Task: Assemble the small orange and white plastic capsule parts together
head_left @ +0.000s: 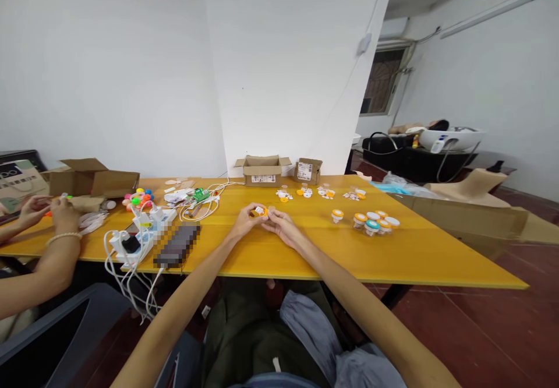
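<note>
In front of me, over the table, my left hand (250, 220) is closed around a small orange ring-shaped lid (264, 212) with white in its middle. My right hand (282, 225) pinches the same lid at its right edge; the fingers partly hide it. To the right stand several small clear jars with orange, white and teal lids, among them a teal-lidded jar (372, 226). One orange-lidded jar (336, 215) is apart from that group. Beyond my hands lie small piles of white and orange parts (304, 192).
Two cardboard boxes, an open one (262, 173) and a smaller one (308, 171), stand at the table's back. On the left are a power strip (146, 230) with white cables, a blurred-out dark device (178, 245) and colourful balls (140, 199). Another person's hands (63, 213) work at far left.
</note>
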The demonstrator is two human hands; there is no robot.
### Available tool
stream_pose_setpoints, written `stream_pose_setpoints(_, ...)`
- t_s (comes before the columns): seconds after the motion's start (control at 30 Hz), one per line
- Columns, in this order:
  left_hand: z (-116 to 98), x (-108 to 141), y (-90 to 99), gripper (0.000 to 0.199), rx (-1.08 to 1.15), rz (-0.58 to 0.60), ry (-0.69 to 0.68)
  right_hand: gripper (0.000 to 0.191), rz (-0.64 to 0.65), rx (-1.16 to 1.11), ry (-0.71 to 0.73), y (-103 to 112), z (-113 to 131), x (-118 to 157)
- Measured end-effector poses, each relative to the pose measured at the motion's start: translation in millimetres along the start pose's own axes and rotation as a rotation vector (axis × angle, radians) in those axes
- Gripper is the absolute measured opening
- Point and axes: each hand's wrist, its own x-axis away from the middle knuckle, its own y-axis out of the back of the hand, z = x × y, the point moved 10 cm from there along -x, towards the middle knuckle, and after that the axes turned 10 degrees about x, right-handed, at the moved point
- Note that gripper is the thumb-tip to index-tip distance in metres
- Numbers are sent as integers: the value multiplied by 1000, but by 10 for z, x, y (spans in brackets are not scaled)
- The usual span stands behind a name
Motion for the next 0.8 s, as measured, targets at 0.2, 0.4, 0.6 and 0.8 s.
stream_pose_setpoints(0.2, -5, 5, -9, 37, 35, 13, 8, 18, 28, 42, -21, 3, -38, -24)
stream_pose_setpoints(0.4, -24, 2, -26, 36, 36, 30, 8, 16, 8, 60, -51, 16, -78, -37)
stream_pose_setpoints(0.6, -3, 6, -51, 39, 87, 45, 23, 23, -12, 120, -78, -29, -53, 6)
stream_pose_setpoints(0.8, -13, 20, -79, 40, 107, 63, 32, 32, -12, 166, -69, -52, -50, 2)
